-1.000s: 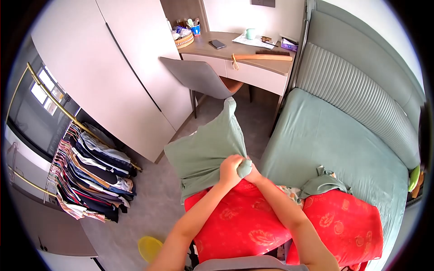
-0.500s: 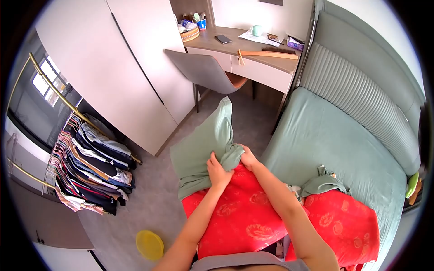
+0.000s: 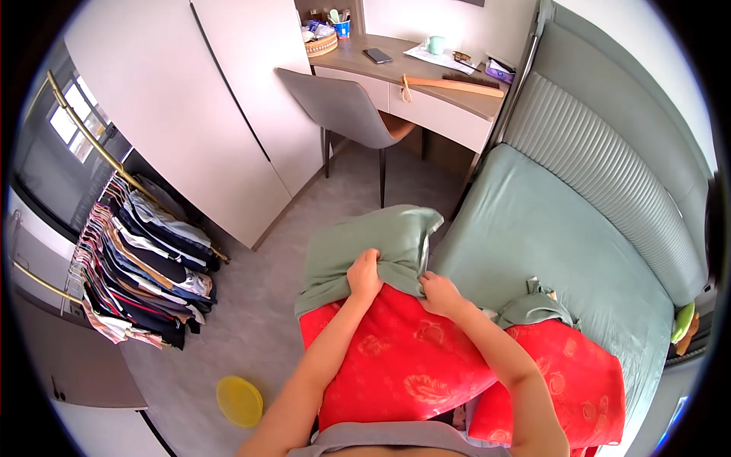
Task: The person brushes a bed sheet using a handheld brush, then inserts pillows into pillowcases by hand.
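Green pillowcase [image 3: 369, 234] cloth lies just beyond and between the fingers, over the far end of a red pillow [image 3: 396, 354] that reaches back from the fingers toward the person's body. A second ago the hands were close together on a bunched knot of this cloth; now they stand apart along its near edge, and the tall peak beyond them has dropped into a broader, flatter shape. I judge that the cloth is better spread out, with more of its edge under control, though how far the red reaches inside it cannot be seen. On the left hand [image 3: 365, 276] the fingers are curled tight on a gathered fold; on the right hand [image 3: 443, 297] they pinch the edge near its corner. To the right of the right fingers, a second red pillow [image 3: 567, 381] lies with crumpled green cloth [image 3: 537, 310] over its upper end, by the bed [image 3: 533, 213]. Well beyond the fingers, on the desk [image 3: 411, 62], a woven basket [image 3: 321, 47] is heaped with white and purplish packets, and a blue cup [image 3: 342, 30] behind it holds upright sticks or brushes. A pale green mug [image 3: 435, 46] stands further right, its inside hidden, near a purple box [image 3: 499, 74].
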`<action>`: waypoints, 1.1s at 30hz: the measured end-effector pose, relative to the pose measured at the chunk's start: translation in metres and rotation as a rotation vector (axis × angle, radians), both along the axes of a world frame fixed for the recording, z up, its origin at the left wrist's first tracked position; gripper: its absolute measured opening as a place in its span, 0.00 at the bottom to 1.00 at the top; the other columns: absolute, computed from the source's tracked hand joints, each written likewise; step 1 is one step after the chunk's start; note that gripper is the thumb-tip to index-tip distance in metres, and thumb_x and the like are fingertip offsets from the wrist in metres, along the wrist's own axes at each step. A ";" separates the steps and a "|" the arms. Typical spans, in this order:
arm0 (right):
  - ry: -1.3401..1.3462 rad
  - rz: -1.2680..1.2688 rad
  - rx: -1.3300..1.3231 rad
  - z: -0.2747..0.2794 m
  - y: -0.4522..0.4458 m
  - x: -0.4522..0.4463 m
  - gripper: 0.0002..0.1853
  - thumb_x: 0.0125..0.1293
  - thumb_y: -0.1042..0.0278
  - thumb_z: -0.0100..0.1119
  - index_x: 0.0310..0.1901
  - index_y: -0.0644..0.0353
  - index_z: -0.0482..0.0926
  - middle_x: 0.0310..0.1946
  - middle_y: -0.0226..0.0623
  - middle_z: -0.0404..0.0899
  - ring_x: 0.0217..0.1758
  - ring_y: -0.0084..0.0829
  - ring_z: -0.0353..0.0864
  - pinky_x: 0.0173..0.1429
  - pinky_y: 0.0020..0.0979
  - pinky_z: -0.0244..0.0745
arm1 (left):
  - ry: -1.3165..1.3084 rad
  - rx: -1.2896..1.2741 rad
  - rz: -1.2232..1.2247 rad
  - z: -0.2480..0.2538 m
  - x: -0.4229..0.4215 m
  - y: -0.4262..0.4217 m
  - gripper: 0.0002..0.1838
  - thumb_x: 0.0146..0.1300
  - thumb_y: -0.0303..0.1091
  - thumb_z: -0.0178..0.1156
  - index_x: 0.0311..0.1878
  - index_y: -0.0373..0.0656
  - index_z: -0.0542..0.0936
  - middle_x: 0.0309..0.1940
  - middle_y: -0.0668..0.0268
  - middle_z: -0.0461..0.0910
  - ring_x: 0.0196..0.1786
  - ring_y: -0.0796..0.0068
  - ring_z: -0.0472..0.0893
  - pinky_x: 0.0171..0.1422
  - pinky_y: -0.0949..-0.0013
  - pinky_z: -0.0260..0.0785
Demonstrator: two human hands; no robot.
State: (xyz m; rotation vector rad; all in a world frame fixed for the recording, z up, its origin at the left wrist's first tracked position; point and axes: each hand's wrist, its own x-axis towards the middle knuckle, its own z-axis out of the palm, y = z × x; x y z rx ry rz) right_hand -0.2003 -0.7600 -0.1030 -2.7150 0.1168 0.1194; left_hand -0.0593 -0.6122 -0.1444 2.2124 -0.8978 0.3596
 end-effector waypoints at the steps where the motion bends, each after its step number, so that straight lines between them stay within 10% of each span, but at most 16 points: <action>1: -0.049 -0.056 -0.034 -0.002 0.005 -0.007 0.26 0.46 0.62 0.61 0.49 0.65 0.71 0.41 0.49 0.74 0.44 0.49 0.76 0.48 0.40 0.73 | -0.038 0.075 -0.026 0.004 -0.002 -0.002 0.11 0.47 0.26 0.60 0.36 0.43 0.73 0.32 0.60 0.75 0.36 0.57 0.77 0.35 0.58 0.70; 8: 0.094 -0.545 0.068 -0.059 0.001 -0.021 0.43 0.46 0.48 0.62 0.61 0.62 0.59 0.43 0.49 0.75 0.47 0.48 0.76 0.48 0.41 0.74 | 0.070 0.305 -0.764 0.010 -0.069 0.022 0.11 0.46 0.24 0.54 0.35 0.43 0.76 0.37 0.63 0.74 0.40 0.59 0.75 0.39 0.60 0.71; 10: 0.268 -0.622 0.195 -0.058 -0.012 -0.014 0.40 0.48 0.48 0.61 0.59 0.62 0.62 0.40 0.48 0.78 0.47 0.47 0.77 0.48 0.42 0.73 | 0.036 0.264 -0.674 0.020 -0.051 0.037 0.12 0.45 0.24 0.54 0.36 0.45 0.76 0.38 0.64 0.75 0.41 0.59 0.76 0.39 0.58 0.71; 16: -0.457 -0.645 1.023 -0.080 -0.015 -0.040 0.21 0.46 0.74 0.67 0.44 0.65 0.74 0.35 0.37 0.80 0.41 0.24 0.77 0.49 0.28 0.71 | 0.138 0.498 0.151 -0.007 0.048 0.136 0.13 0.47 0.32 0.57 0.39 0.46 0.77 0.30 0.54 0.77 0.39 0.51 0.77 0.40 0.52 0.70; 25: -1.052 -0.933 0.557 0.023 -0.092 -0.099 0.05 0.53 0.79 0.53 0.33 0.64 0.72 0.27 0.29 0.75 0.34 0.17 0.69 0.38 0.22 0.68 | 0.194 -0.144 -0.183 0.058 0.047 0.004 0.16 0.51 0.22 0.54 0.46 0.42 0.73 0.38 0.49 0.77 0.44 0.48 0.76 0.46 0.57 0.69; 28: -1.005 -1.116 0.250 -0.016 -0.145 -0.119 0.13 0.49 0.71 0.60 0.38 0.62 0.73 0.27 0.43 0.78 0.31 0.38 0.77 0.42 0.33 0.71 | 0.549 -0.242 -0.365 0.049 0.034 -0.042 0.23 0.55 0.29 0.59 0.56 0.42 0.69 0.55 0.53 0.70 0.52 0.51 0.74 0.54 0.61 0.68; 33: -0.275 -1.271 -0.312 -0.041 -0.133 -0.112 0.37 0.43 0.66 0.65 0.57 0.62 0.62 0.55 0.49 0.66 0.58 0.49 0.66 0.57 0.44 0.67 | 0.735 0.544 -0.303 -0.023 0.008 -0.041 0.48 0.47 0.58 0.63 0.63 0.32 0.59 0.58 0.46 0.68 0.59 0.53 0.71 0.62 0.63 0.62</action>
